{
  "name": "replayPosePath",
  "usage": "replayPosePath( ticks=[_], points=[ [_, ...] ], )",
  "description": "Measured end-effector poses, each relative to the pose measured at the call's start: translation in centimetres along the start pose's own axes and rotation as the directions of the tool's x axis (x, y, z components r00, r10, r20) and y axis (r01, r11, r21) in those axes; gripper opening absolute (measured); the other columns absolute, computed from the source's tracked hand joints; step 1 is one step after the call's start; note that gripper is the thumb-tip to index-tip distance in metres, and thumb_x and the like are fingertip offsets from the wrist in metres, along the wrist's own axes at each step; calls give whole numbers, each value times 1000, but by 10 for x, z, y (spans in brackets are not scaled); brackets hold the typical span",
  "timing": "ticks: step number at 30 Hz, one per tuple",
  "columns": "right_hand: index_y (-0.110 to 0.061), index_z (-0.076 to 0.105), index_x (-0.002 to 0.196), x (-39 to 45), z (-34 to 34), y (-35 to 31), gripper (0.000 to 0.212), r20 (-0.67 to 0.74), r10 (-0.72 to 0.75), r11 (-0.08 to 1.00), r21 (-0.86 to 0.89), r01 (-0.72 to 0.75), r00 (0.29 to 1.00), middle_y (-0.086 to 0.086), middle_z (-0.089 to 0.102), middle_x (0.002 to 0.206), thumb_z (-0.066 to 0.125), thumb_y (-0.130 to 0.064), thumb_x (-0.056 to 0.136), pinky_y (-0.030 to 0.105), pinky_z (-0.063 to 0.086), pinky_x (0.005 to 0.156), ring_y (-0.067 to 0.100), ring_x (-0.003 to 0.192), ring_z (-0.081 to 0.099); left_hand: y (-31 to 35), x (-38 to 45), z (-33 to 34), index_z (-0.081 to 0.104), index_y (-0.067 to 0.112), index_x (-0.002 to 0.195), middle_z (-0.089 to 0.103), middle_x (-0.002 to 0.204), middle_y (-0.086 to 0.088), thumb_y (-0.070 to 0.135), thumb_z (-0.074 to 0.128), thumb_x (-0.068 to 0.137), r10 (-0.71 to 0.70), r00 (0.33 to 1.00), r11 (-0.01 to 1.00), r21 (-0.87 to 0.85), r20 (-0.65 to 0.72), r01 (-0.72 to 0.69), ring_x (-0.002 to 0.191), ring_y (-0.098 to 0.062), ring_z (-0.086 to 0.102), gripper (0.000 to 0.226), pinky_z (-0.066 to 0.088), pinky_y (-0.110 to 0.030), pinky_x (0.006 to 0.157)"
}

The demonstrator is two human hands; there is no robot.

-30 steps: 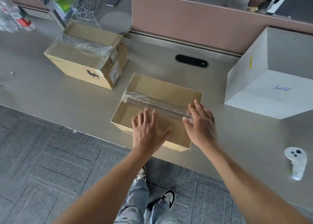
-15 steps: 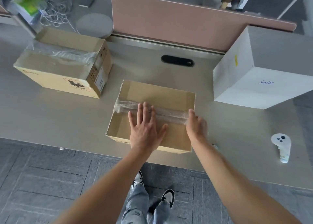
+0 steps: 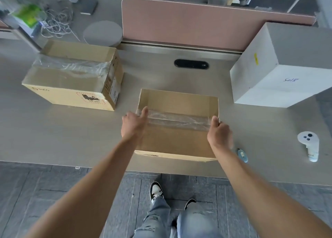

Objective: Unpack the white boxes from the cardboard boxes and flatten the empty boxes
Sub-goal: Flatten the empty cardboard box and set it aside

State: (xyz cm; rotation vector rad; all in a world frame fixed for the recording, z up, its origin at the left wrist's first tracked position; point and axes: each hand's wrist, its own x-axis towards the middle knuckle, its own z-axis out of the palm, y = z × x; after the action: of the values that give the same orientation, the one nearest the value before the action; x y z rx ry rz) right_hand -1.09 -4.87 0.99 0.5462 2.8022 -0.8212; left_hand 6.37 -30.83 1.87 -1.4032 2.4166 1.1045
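Cardboard box (image 3: 177,101), taped shut, lies on the desk (image 3: 71,138) near its front edge, long axis left to right between both hands. Left hand (image 3: 133,125) grips its left end, right hand (image 3: 219,134) its right end, fingers curled over the sides.

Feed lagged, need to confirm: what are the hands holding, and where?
Both grip the near cardboard box: left hand at its left edge, right hand at its right edge, at the tape ends.
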Motion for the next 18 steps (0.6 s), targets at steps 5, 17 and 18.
replayPosePath(
  ticks=[5, 17, 18],
  points=[
    [-5, 69, 107, -1, 1, 7, 82, 25, -9, 999, -44, 10, 1000, 25, 69, 112, 20, -71, 99, 45, 50, 86, 43, 104, 64, -23, 19, 9, 65, 8, 118, 68, 121, -19, 72, 39, 98, 76, 995, 997, -38, 72, -74, 115, -38, 61, 72, 50, -47, 95],
    [-8, 52, 64, 5, 2, 4, 76, 33, -60, 979, -191, 65, 998, 30, 70, 95, 16, -61, 105, 47, 53, 83, 44, 91, 67, -27, 22, 12, 66, 9, 112, 68, 117, -20, 64, 34, 104, 167, 986, 981, 94, 11, -167, 110, -40, 63, 64, 46, -43, 85],
    [-8, 52, 64, 5, 1, 4, 76, 35, -66, 979, -193, 71, 997, 30, 70, 95, 16, -60, 105, 47, 53, 82, 44, 91, 67, -26, 22, 11, 65, 9, 116, 67, 120, -21, 62, 31, 105, 166, 986, 981, 95, 17, -167, 113, -40, 62, 65, 45, -43, 87]
  ],
)
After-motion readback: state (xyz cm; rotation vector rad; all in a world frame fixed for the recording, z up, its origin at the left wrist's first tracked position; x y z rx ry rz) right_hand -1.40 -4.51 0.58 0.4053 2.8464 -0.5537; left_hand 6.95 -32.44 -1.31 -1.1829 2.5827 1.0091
